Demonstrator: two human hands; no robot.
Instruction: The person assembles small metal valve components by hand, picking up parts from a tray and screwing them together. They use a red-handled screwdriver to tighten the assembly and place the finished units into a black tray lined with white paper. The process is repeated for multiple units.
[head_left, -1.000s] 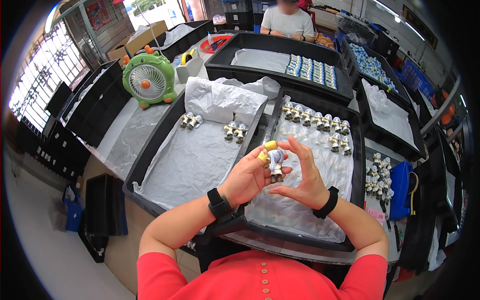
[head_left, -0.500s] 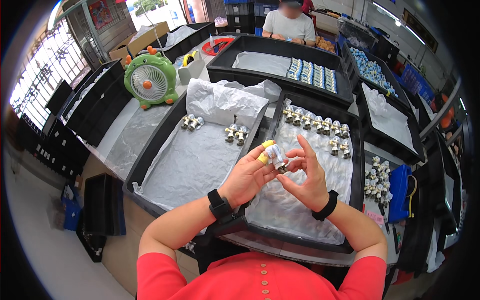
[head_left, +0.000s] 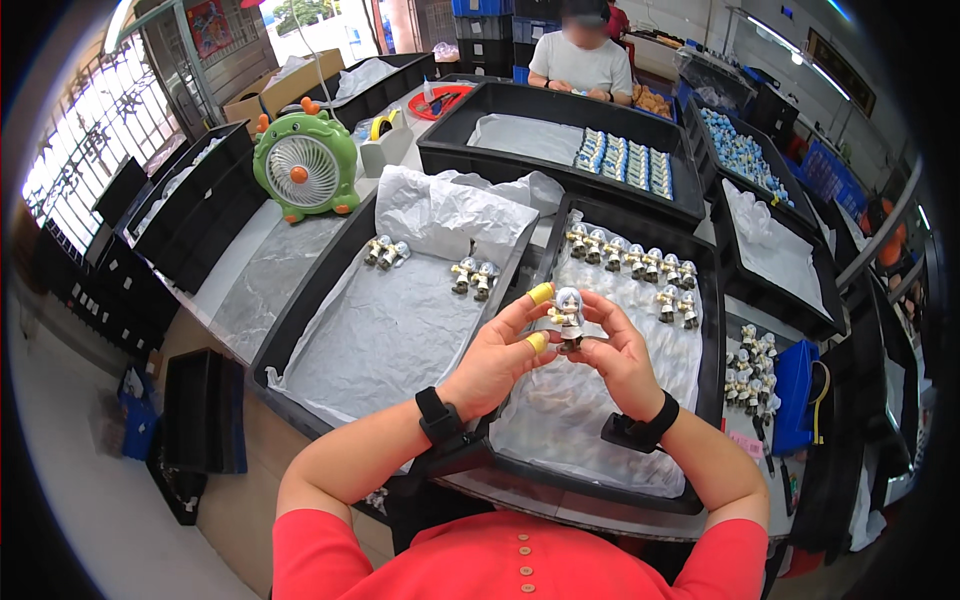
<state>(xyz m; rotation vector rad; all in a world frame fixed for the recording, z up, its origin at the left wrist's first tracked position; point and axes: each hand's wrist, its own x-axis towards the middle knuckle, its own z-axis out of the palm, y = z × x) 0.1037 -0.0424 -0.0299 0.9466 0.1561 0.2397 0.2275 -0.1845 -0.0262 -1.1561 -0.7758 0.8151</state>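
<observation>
Between my two hands, above the right-hand tray, a small figurine (head_left: pixel 568 318) with pale silver hair, white clothes and dark boots is held upright, its face toward me. My left hand (head_left: pixel 492 362), with yellow covers on the thumb and index fingertips, is closed at its left side. My right hand (head_left: pixel 628 368) pinches it from the other side, thumb near the boots and fingers by the hair. Similar figurines (head_left: pixel 632 258) lie in rows at the far end of that tray. Two small groups of figurines (head_left: pixel 474 278) rest in the left tray.
Paper lines the black left tray (head_left: pixel 300 345) and right tray (head_left: pixel 712 350). More figurines (head_left: pixel 750 372) lie beside a blue bin (head_left: pixel 797 390) at right. A green fan (head_left: pixel 303 165) stands at far left. Beyond a larger tray (head_left: pixel 470 160) sits another person (head_left: pixel 582 65).
The figurine has turned from tilted to upright, facing me. My right hand's raised fingers have come down around it, and my left fingertips have shifted along its side.
</observation>
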